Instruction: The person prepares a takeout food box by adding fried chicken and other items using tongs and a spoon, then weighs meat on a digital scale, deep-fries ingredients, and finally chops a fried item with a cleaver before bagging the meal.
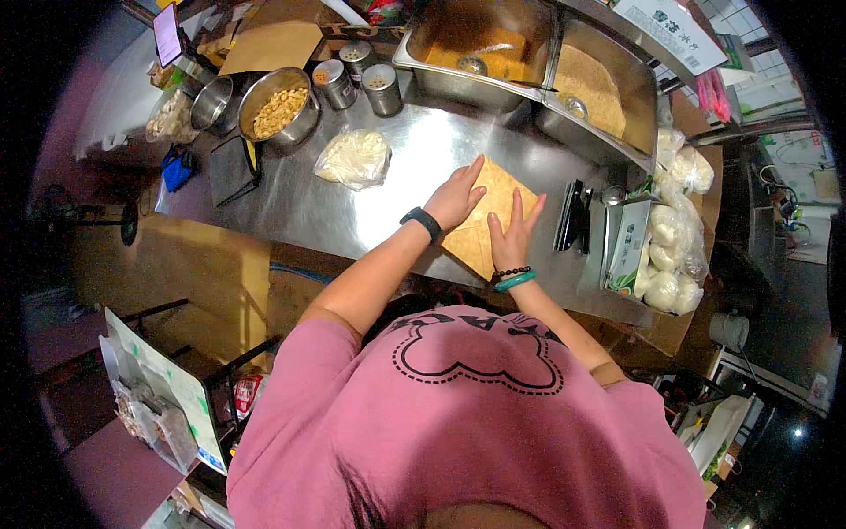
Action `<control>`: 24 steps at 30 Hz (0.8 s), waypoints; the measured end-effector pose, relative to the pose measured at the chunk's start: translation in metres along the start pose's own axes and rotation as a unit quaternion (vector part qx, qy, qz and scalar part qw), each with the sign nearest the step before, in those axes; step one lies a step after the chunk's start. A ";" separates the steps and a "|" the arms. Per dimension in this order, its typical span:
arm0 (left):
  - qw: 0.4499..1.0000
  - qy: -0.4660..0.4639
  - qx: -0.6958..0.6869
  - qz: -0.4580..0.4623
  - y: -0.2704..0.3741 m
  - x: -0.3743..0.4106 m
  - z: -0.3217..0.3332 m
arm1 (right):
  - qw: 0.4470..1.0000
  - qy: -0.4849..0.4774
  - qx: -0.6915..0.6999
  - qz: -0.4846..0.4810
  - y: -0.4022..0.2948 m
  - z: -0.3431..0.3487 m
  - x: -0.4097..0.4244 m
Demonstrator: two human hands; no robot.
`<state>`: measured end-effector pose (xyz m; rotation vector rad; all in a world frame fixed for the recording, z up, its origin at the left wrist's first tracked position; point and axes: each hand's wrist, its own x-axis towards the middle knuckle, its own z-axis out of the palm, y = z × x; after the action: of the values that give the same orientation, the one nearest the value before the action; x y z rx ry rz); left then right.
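Note:
A flat, folded piece of brown paper, either a sheet or a bag, lies askew on the stainless steel tabletop. My left hand rests on its left side, index finger stretched along the upper edge and thumb apart; the other fingers are partly hidden. Lower on the right side, my right hand lies on the paper with its fingers spread. A crease runs across the paper between the hands. To the left sits a clear plastic bag around a pale yellow lump. Black, narrow tools lie right of the paper.
Deep steel pans stand behind: one holds brown-orange contents, the other tan powder, each with a ladle. Several metal shakers and a steel bowl of peanut-like pieces stand back left. Bagged white balls crowd the right edge.

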<state>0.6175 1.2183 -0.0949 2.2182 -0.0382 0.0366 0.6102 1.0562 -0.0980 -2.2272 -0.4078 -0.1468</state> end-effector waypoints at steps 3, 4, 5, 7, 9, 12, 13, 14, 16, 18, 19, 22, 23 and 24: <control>0.999 0.009 0.030 0.004 0.001 -0.002 0.005 | 1.000 0.005 -0.019 0.002 -0.002 0.000 0.002; 0.999 0.005 0.046 -0.002 0.002 -0.002 0.006 | 1.000 0.008 -0.021 0.001 -0.003 0.000 0.002; 0.998 0.002 0.061 -0.008 0.004 -0.002 0.007 | 1.000 0.010 -0.026 0.003 -0.004 0.000 0.002; 0.997 -0.006 0.076 -0.012 0.009 -0.002 0.006 | 0.999 0.018 -0.038 0.007 -0.004 -0.001 0.003; 0.997 -0.009 0.078 -0.014 0.013 -0.006 0.000 | 0.999 0.031 -0.026 0.025 -0.002 0.003 0.008; 0.995 0.017 0.093 -0.031 0.009 -0.010 0.006 | 0.999 0.033 -0.010 0.030 0.002 0.005 0.015; 0.995 0.005 0.087 -0.053 0.005 -0.008 0.006 | 0.999 0.031 -0.001 0.024 0.002 0.006 0.020; 0.996 0.007 0.081 -0.043 0.002 -0.010 0.008 | 0.999 0.031 -0.005 0.019 0.003 0.006 0.016; 0.997 0.002 0.071 -0.023 0.005 -0.010 0.004 | 1.000 0.027 -0.005 0.013 0.010 0.006 0.018; 0.998 -0.008 0.067 0.009 0.006 -0.012 -0.006 | 1.000 0.018 0.004 0.014 0.009 0.005 0.017; 0.993 0.029 0.088 0.070 0.008 -0.013 -0.015 | 1.000 0.014 0.013 0.018 0.005 0.003 0.018; 0.986 0.073 0.145 0.041 0.005 -0.002 -0.065 | 0.999 0.008 0.019 0.027 0.004 0.002 0.018; 0.980 0.109 0.164 0.039 -0.007 0.004 -0.091 | 0.999 0.008 0.017 0.030 0.005 0.002 0.018; 0.950 0.193 0.224 0.096 -0.032 0.008 -0.121 | 1.000 0.007 0.009 0.025 0.002 0.003 0.017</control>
<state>0.6248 1.3339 -0.0468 2.6120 -0.0316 0.6448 0.6270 1.0612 -0.0969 -2.2162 -0.3452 -0.1311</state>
